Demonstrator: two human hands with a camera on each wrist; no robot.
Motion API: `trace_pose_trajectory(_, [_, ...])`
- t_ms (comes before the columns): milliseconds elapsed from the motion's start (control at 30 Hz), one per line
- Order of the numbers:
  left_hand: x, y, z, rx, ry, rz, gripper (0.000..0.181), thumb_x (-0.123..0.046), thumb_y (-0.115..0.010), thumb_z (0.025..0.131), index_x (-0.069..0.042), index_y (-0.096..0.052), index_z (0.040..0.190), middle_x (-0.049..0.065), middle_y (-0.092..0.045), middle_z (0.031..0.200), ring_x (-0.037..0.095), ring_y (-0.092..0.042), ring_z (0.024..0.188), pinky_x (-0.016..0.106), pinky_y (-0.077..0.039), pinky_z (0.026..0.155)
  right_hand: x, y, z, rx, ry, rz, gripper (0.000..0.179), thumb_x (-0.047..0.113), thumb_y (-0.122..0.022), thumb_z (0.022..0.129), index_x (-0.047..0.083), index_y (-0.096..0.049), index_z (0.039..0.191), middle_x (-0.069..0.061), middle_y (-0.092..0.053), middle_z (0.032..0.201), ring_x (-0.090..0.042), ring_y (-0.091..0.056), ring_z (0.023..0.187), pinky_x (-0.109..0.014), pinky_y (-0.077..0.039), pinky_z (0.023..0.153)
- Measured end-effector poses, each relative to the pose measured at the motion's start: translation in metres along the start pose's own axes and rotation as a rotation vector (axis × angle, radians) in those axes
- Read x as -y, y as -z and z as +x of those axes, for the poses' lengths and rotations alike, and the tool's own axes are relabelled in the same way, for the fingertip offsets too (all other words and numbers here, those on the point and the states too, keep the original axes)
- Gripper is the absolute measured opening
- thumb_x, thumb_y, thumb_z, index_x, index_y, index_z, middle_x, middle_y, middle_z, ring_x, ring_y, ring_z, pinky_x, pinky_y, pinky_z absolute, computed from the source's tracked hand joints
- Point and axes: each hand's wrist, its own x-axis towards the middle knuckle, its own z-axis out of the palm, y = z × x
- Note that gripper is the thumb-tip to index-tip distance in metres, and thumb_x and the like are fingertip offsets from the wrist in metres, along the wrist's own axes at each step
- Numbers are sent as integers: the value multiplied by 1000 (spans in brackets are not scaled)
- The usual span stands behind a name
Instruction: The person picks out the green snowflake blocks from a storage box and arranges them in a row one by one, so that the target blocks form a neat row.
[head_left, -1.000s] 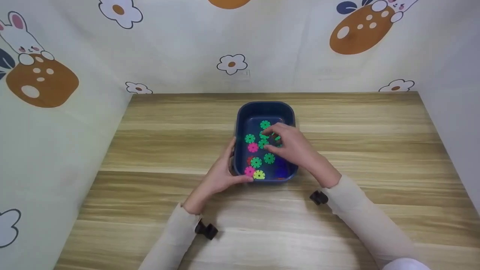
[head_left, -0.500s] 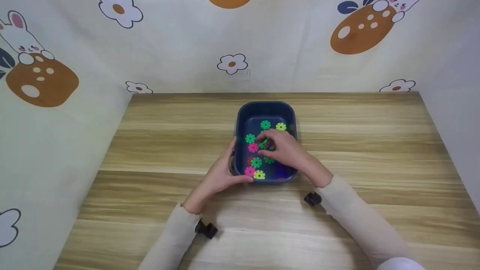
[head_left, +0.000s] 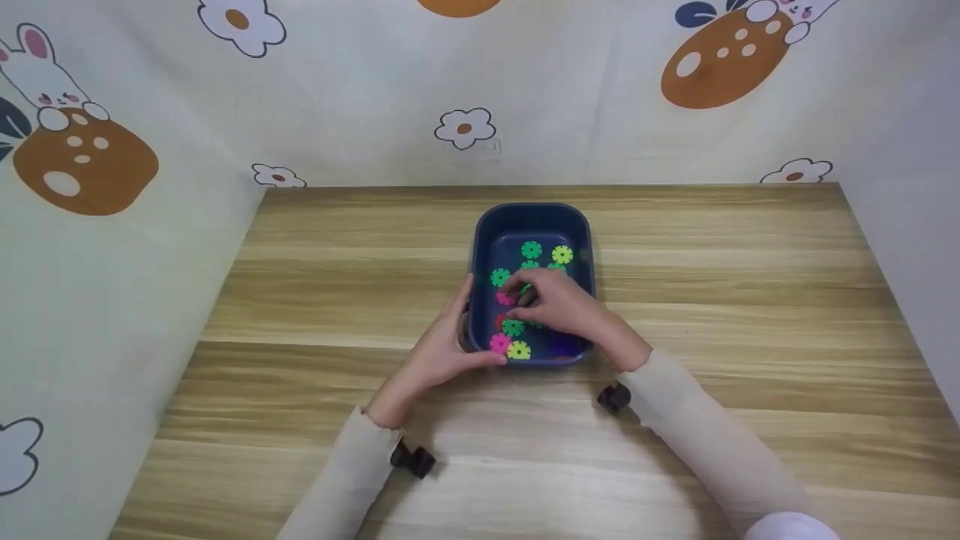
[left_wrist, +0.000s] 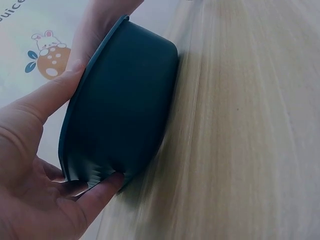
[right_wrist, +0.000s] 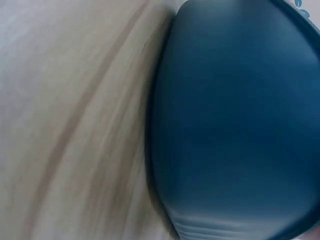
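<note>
A dark blue bin (head_left: 491, 214) holds several notched plastic discs in green, pink, yellow and red. My left hand (head_left: 439, 349) grips its near left corner, thumb on the near rim. In the left wrist view, the fingers press the outer wall of the bin (left_wrist: 122, 100). Over the bin's middle is my right hand (head_left: 562, 304), fingers bent and thumb apart from the index finger. Its fingertips are right by a pink disc (head_left: 505, 298), above a green disc (head_left: 513, 327). The hand hides some discs. The bin's wall (right_wrist: 235, 110) fills much of the right wrist view.
Under the bin is a wood-grain table (head_left: 337, 300). A pale printed cloth (head_left: 360, 112) hangs along its back and left edges. At the bin's far end lie a green disc (head_left: 531, 250) and a yellow disc (head_left: 562, 255); a pink disc (head_left: 500, 343) sits in the near left corner.
My right hand has moved left and toward the near end inside the bin, uncovering the yellow disc at the far right. The left hand and the bin have stayed put.
</note>
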Motion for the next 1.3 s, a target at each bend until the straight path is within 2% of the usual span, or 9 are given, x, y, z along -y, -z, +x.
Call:
trace_pose_trajectory(233, [-1,0,0,-7,-26,-4,124,-36,-90,72,-8,-8,161,17,-13,167,35,-22,152,50,-26,123,-4,-3,8,104,-60,-7,36,9,-77,85,0,-68,119,-15,-72,114,-26,-70,100,-38,-59,89])
trace_pose_trajectory(467, [-1,0,-1,-11,-33,12,124,-37,-90,72,-9,-9,161,19,-14,167,36,-22,152,52,-24,123,-6,-8,12,168,-81,-84,33,4,-81,80,3,-71,111,-11,-72,102,-20,-65,90,-35,-57,85])
trace_pose_trajectory(833, [0,0,0,-1,-2,3,125,-37,-90,72,-11,-7,161,14,-14,168,32,-21,153,50,-23,124,-3,-8,11,165,-79,-153,24,2,-79,81,8,-71,102,-6,-68,92,-16,-60,83,-30,-54,77])
trace_pose_trajectory(1133, [0,0,0,2,-4,-10,126,-40,-89,72,-11,-6,161,14,-14,168,32,-22,153,50,-24,124,-5,-9,11,138,-42,-105,7,3,-70,88,7,-71,94,-6,-70,88,-13,-60,76,-26,-51,72])
trace_pose_trajectory(1300, [1,0,1,2,-3,0,125,-42,-89,72,-12,-6,162,12,-14,168,30,-21,154,49,-23,125,-5,-8,11,115,-28,-77,8,5,-68,90,7,-73,96,-6,-72,89,-12,-59,75,-25,-50,73])
